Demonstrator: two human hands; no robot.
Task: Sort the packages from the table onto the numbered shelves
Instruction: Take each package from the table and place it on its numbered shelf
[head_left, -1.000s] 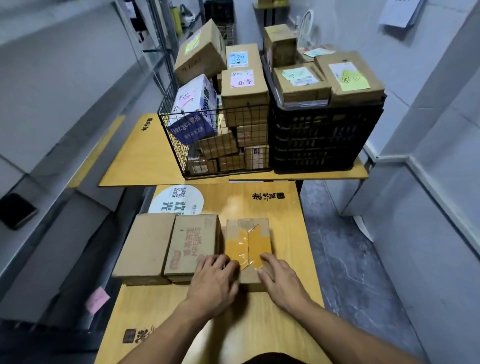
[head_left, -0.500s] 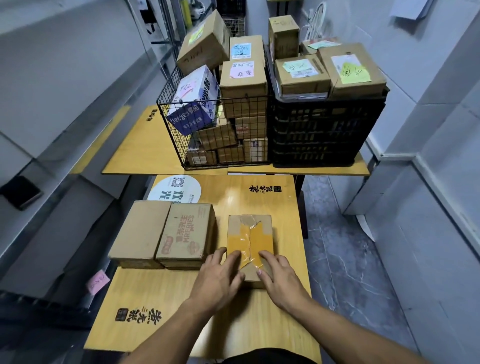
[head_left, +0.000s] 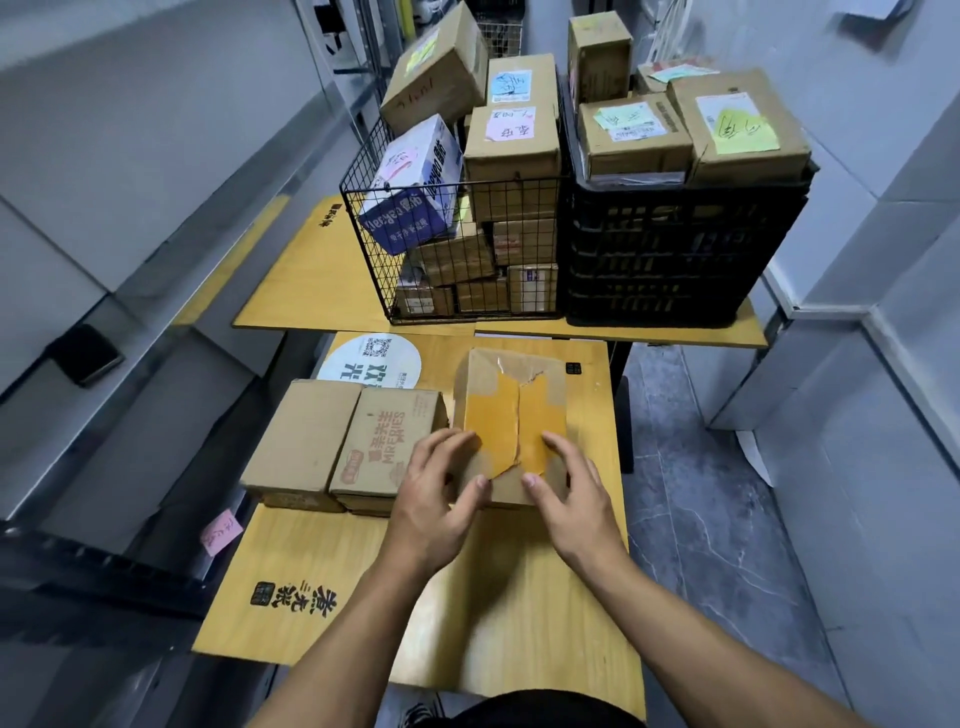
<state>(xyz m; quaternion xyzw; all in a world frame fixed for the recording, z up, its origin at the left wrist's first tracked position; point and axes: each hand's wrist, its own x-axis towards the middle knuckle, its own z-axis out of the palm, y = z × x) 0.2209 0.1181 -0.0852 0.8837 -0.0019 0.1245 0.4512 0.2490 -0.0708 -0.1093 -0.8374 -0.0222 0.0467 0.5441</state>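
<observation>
Two hands, the left hand (head_left: 435, 501) and the right hand (head_left: 574, 496), grip the near edge of the taped box (head_left: 511, 400)

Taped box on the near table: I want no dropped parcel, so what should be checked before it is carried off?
1. left grip on the taped box: ok, fingers curl round its near left corner.
2. right grip on it: ok, holds the near right edge.
3. Top tape intact: not ok, torn along the seam.
4. Shelf number on the box: cannot tell, no label shows.
5. Clear of the printed box: cannot tell, it sits close on the left.
</observation>
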